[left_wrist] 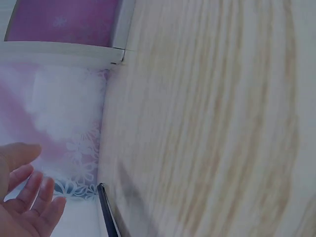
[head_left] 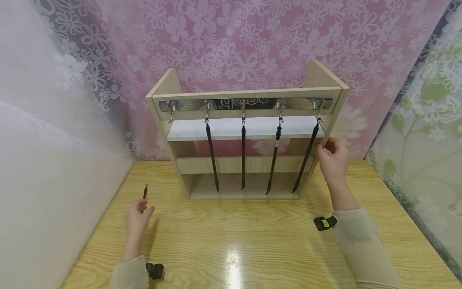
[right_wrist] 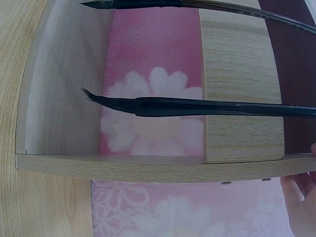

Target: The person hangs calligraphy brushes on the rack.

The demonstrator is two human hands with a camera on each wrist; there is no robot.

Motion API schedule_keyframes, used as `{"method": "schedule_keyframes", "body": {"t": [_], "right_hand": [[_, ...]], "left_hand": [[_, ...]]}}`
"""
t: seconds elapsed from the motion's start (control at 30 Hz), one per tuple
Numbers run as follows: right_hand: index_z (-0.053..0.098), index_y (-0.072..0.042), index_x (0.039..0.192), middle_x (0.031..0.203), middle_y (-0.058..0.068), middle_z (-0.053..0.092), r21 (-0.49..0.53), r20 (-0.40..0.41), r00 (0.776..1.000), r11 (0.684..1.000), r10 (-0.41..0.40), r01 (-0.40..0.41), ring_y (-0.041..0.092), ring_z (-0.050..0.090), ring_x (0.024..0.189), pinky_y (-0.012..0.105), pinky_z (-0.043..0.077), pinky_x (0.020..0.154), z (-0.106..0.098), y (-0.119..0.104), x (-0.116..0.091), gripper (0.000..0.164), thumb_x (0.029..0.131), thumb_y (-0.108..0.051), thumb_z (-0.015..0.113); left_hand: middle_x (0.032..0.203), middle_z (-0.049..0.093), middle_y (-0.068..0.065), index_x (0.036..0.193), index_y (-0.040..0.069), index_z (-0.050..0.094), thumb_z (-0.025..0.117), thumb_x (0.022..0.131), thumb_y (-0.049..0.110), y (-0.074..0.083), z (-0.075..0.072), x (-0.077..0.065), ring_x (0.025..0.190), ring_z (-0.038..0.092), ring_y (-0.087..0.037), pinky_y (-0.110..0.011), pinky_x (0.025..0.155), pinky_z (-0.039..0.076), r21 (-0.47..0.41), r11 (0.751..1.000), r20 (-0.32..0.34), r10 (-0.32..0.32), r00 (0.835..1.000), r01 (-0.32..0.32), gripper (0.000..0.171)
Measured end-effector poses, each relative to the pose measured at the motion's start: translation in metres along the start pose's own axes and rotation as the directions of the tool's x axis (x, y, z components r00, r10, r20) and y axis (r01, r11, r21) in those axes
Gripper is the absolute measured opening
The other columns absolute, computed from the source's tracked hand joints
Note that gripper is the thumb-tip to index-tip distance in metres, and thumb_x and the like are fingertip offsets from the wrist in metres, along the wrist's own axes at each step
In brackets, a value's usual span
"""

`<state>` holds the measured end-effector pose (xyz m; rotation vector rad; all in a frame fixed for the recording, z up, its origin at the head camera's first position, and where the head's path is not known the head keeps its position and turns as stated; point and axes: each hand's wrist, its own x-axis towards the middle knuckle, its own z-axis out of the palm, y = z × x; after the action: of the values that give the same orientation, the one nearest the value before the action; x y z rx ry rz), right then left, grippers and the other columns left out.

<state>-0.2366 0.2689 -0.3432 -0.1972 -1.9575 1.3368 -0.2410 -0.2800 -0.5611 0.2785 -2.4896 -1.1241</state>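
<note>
A small wooden rack (head_left: 238, 164) stands upright on the table, a metal hook strip (head_left: 301, 104) across its top front. Several dark writing brushes hang from the hooks by loops, tips down, among them the rightmost brush (head_left: 306, 156) and, in the right wrist view, a brush with a bent tip (right_wrist: 168, 106). My right hand (head_left: 333, 158) pinches the rack's right side panel (right_wrist: 148, 169), thumb at its front edge. Over at the left, my left hand (head_left: 137, 216) hovers with relaxed fingers (left_wrist: 42, 197) beside a loose brush (left_wrist: 106, 210) on the table.
The leftmost hook (head_left: 170, 112) carries no brush. A white shelf (head_left: 231, 127) crosses the rack behind the brushes. The wood-grain table (head_left: 223, 228) meets a plain white wall (head_left: 72, 160) on the left and a pink floral curtain (head_left: 238, 48) at the back.
</note>
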Motion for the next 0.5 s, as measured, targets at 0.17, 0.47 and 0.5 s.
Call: {"method": "schedule_keyframes", "body": {"t": [0.17,0.47,0.5], "right_hand": [[0.056,0.006,0.097,0.083,-0.004,0.052,0.005,0.003,1.0,1.0,0.003,-0.003,0.006,0.05,0.079,0.013,0.046,0.071,0.0,0.0,0.0,0.022,0.081,-0.008,0.059],[0.057,0.006,0.096,0.081,-0.007,0.053,-0.01,-0.002,1.0,1.0,-0.02,0.02,0.003,0.051,0.078,0.016,0.047,0.07,0.001,0.0,0.0,0.021,0.081,-0.009,0.06],[0.057,0.005,0.096,0.081,-0.007,0.053,-0.01,-0.002,1.0,1.0,-0.019,0.019,0.003,0.051,0.078,0.017,0.047,0.07,0.001,0.0,0.0,0.021,0.081,-0.009,0.06]], "left_hand": [[0.101,0.058,-0.009,0.107,0.006,0.057,0.063,0.082,0.025,-0.004,-0.003,0.0,0.09,0.055,-0.024,-0.038,0.068,0.05,0.046,0.997,-0.03,-0.054,0.998,0.055,0.032],[0.104,0.059,-0.015,0.107,0.003,0.057,0.063,0.082,0.024,0.002,-0.014,-0.001,0.088,0.057,-0.03,-0.039,0.062,0.047,0.11,0.986,0.002,-0.129,0.992,0.128,0.033],[0.104,0.059,-0.013,0.107,0.005,0.057,0.062,0.082,0.024,0.005,-0.016,-0.002,0.088,0.058,-0.028,-0.038,0.063,0.048,0.13,0.983,0.001,-0.134,0.991,0.133,0.032]]}}
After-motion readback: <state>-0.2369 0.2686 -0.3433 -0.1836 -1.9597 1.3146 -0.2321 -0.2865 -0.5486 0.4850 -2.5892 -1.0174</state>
